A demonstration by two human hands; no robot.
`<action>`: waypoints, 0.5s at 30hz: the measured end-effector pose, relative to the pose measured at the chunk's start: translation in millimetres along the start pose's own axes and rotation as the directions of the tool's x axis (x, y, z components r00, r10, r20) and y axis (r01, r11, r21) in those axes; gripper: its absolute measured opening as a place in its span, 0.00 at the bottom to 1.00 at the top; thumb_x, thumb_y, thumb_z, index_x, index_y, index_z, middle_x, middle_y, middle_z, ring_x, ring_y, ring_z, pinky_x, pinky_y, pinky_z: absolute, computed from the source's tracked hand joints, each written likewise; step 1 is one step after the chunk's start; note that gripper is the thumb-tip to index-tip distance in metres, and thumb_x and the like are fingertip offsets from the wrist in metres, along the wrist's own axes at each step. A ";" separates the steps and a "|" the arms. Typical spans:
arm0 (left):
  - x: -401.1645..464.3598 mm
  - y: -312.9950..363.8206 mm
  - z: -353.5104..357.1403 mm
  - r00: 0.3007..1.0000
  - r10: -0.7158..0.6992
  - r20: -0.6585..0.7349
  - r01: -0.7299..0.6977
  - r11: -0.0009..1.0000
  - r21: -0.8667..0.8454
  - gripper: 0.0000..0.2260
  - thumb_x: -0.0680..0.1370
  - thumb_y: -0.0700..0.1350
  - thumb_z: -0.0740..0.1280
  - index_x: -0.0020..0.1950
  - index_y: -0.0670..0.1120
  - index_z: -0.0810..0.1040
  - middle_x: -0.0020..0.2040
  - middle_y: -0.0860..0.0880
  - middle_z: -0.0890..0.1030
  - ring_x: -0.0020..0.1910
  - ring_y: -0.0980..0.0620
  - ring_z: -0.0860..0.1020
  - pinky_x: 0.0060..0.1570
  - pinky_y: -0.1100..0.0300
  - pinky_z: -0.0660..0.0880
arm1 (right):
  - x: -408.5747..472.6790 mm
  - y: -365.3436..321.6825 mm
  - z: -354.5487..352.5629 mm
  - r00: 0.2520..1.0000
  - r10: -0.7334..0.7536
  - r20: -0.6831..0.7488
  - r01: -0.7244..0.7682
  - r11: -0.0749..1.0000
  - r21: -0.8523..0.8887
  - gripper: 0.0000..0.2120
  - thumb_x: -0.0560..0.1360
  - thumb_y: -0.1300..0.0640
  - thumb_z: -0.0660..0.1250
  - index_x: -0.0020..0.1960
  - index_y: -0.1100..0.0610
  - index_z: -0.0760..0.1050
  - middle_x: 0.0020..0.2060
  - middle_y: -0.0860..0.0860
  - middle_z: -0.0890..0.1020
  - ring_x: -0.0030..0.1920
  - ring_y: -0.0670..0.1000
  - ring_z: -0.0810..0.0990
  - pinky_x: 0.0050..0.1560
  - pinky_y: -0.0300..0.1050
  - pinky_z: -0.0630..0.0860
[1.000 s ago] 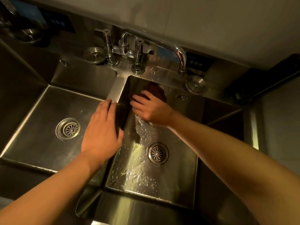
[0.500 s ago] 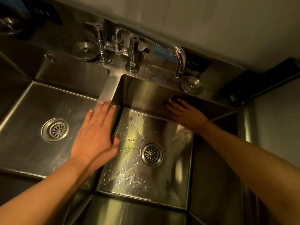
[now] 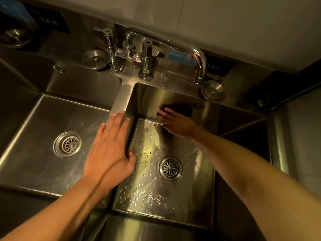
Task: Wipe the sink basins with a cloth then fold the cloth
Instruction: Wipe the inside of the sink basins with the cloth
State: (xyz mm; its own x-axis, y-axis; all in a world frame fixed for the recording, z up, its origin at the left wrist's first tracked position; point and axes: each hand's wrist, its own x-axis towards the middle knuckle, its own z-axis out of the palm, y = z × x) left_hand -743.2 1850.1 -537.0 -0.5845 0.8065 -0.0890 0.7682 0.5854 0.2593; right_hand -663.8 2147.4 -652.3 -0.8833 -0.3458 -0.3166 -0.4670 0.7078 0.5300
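Observation:
Two steel sink basins lie side by side. My left hand (image 3: 111,146) rests flat, fingers straight, on the divider (image 3: 121,96) between them. My right hand (image 3: 177,124) reaches into the wet right basin (image 3: 173,202) and presses a dark cloth (image 3: 180,109) against its back wall with spread, straight fingers. Most of the cloth is in shadow and partly hidden by the fingers. The left basin (image 3: 34,145) looks dry.
A chrome faucet (image 3: 196,56) with two handles stands on the back ledge, its spout over the right basin. Round drain stoppers lie on the ledge at left (image 3: 94,59) and right (image 3: 212,90). Each basin has a drain (image 3: 171,168) in its floor.
My right hand has slid the cloth along the back wall of the right basin, first to the right, then back a little leftward. My left hand stays on the divider.

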 end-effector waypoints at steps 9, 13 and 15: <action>-0.2 -1.1 5.9 0.998 0.026 -0.056 -0.027 1.000 -0.002 0.40 0.71 0.56 0.63 0.82 0.44 0.60 0.84 0.45 0.56 0.84 0.49 0.50 0.82 0.44 0.53 | 63.7 -26.4 9.9 0.990 0.036 0.136 -0.049 0.995 0.088 0.17 0.85 0.61 0.56 0.70 0.59 0.74 0.78 0.60 0.64 0.81 0.63 0.56 0.81 0.60 0.50; 0.1 -2.2 6.0 0.997 0.033 -0.063 -0.033 0.999 0.008 0.40 0.71 0.57 0.62 0.82 0.44 0.60 0.84 0.45 0.55 0.84 0.48 0.50 0.81 0.42 0.55 | -14.1 -34.1 40.6 0.942 0.002 0.337 0.010 0.999 -0.034 0.18 0.82 0.58 0.61 0.70 0.56 0.75 0.80 0.59 0.62 0.81 0.65 0.52 0.80 0.63 0.50; 0.7 -2.7 7.1 0.997 0.039 -0.071 -0.039 0.999 0.008 0.40 0.71 0.57 0.62 0.81 0.44 0.61 0.84 0.45 0.56 0.84 0.48 0.50 0.81 0.42 0.56 | -62.8 -36.8 53.9 0.861 0.005 0.509 0.026 0.998 -0.054 0.19 0.82 0.57 0.62 0.72 0.55 0.74 0.81 0.59 0.59 0.81 0.66 0.48 0.80 0.64 0.46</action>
State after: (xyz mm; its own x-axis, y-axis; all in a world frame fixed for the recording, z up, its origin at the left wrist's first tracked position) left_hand -743.9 1849.7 -544.6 -0.5710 0.8209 -0.0103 0.7923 0.5543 0.2552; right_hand -588.9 2176.3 -694.3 -0.7419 0.0190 -0.6703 -0.4916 0.6644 0.5629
